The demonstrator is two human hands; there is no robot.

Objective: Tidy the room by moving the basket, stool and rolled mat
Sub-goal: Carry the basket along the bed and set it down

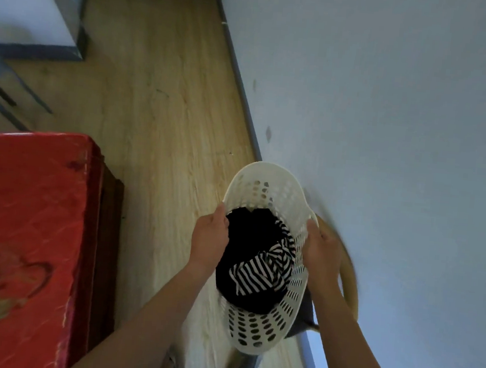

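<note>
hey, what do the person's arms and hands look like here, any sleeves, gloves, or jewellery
Both forearms are bare from the bottom edge of the view up to the wrists, with no sleeves in view. The left hand and right hand wear no gloves. No watch, bracelet or ring shows, though motion blur softens fine detail.

Dim, cool, bluish light across room; no lamp or window in view. Wall (391, 109) flat grey-blue, evenly lit. Wood floor (162, 87) brighter, faint pale sheen in middle. Soft shadow under basket (263, 331); no hard shadows, no glare. Strong wide-angle bend: skirting line curves, arms stretch toward bottom corners. Motion blur on red cover (24, 222), top-left furniture, curved wooden piece behind right hand (323, 251)
</note>
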